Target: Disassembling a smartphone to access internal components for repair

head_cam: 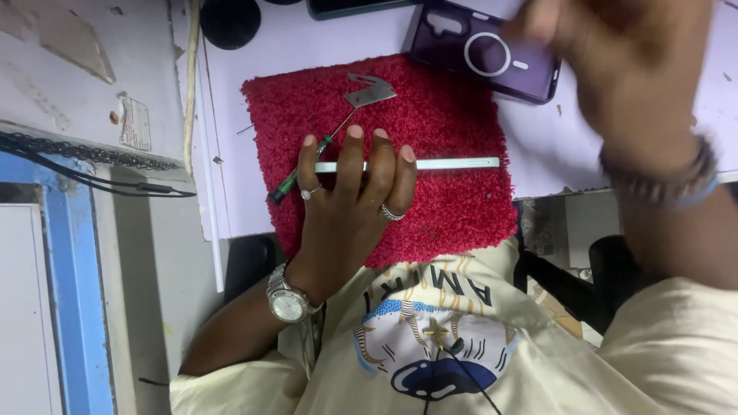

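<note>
My left hand (350, 200), with two rings and a silver wristwatch, grips a slim white phone (453, 163) held on its edge over a red fuzzy mat (453, 115). A green-handled screwdriver (286, 184) lies on the mat, partly behind that hand. At the mat's far edge rests a small flat metal tool (369, 91). My right hand (630, 69), with bracelets on the wrist, is raised and blurred at the upper right. Its fingers are close to a purple phone case (480, 54) with a white ring on it. Whether it holds anything is unclear.
The mat lies on a pale desk top (307, 38). A round black object (229, 21) and a dark device (346, 8) sit at the far edge. Black cables (92, 173) run along the left, above a blue frame (73, 307).
</note>
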